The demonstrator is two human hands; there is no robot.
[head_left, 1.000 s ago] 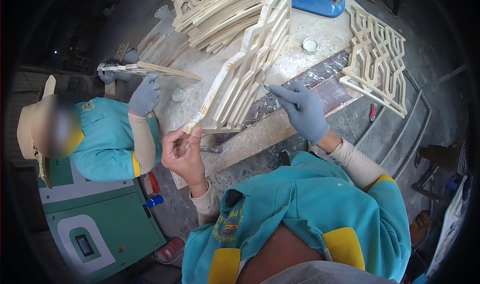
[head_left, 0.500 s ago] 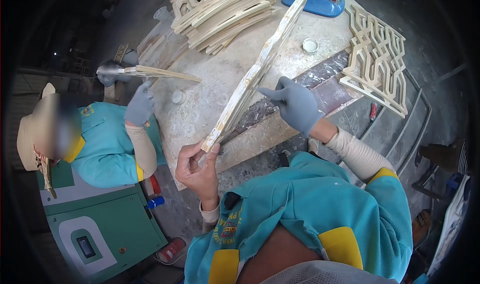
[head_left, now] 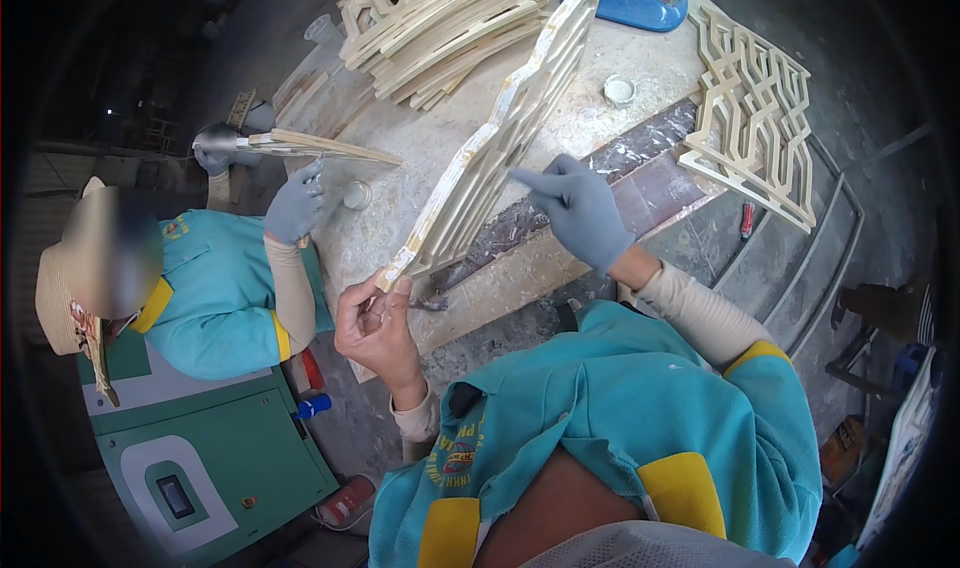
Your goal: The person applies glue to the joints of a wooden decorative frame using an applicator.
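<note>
My left hand [head_left: 382, 330], bare, pinches the near end of a wooden lattice panel [head_left: 478, 153] between thumb and fingers. The panel stands on its edge, slanting away across the table, and white filler streaks its upper edge. On the other side of it is my right hand [head_left: 583, 213] in a grey glove. Its index finger is stretched out toward the slats, fingertip close beside them, while the other fingers curl in. No object shows in this hand. A small round tub of white paste [head_left: 619, 92] sits on the table beyond it.
Stacked curved wooden strips [head_left: 445, 38] lie at the back of the table [head_left: 400, 233]. A blue device [head_left: 640, 0] stands behind the panel. Another lattice panel [head_left: 755, 118] overhangs the right side. At left, a co-worker [head_left: 215, 288] in gloves holds a similar panel [head_left: 320, 148].
My left hand has shifted left with the panel's near end, and the panel has turned to show more of its slatted face. My right hand moved slightly left. The co-worker's nearer hand moved right.
</note>
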